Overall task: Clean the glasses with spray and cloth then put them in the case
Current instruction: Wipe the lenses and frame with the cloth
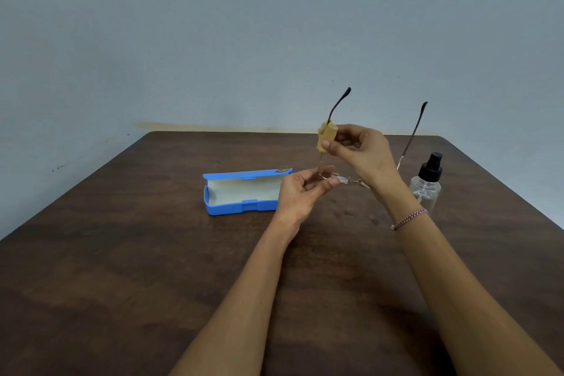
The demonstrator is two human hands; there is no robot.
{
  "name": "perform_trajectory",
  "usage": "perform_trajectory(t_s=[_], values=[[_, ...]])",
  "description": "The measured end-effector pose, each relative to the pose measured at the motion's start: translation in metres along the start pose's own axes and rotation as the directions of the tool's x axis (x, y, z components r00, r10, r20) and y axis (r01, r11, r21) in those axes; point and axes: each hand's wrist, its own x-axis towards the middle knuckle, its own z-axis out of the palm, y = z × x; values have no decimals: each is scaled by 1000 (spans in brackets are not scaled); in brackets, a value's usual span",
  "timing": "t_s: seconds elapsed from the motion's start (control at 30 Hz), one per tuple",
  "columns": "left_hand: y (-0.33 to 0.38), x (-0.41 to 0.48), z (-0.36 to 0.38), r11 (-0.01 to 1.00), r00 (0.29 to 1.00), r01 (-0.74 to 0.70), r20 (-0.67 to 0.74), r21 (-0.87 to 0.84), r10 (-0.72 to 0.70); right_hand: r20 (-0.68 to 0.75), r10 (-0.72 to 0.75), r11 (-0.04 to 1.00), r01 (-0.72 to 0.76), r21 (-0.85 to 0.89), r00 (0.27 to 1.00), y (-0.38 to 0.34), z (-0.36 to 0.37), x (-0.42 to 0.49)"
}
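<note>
Thin gold-framed glasses with black temple tips are held above the table, both temples pointing up. My left hand pinches the frame at the left lens. My right hand pinches a small yellow cloth folded around the left temple, partway up it. The right lens is hidden behind my right wrist. An open blue case with a pale lining lies on the table just left of my left hand. A clear spray bottle with a black pump stands upright to the right, behind my right forearm.
A dark brown wooden table fills the lower view, its far edge against a grey-blue wall. The case and the bottle sit toward the far half of the table.
</note>
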Motion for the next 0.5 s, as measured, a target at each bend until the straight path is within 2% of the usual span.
perform_trajectory(t_s=[0.1,0.2,0.27,0.4,0.5], values=[[0,0,0,999,1000,-10,-11,40,10,43,17,999,-18,26,999,1,-1,0],[0,2,-2,994,997,-57,-51,92,62,169,53,991,-32,-127,984,4,2,-3],[-2,3,-2,985,992,-89,-77,151,102,196,60,980,-21,-197,979,4,4,-4],[-1,2,2,959,983,-101,-122,265,137,149,41,978,-9,-207,988,3,3,-4],[2,0,5,948,980,-87,-146,305,137,2,22,994,-22,-107,1000,2,7,-5]])
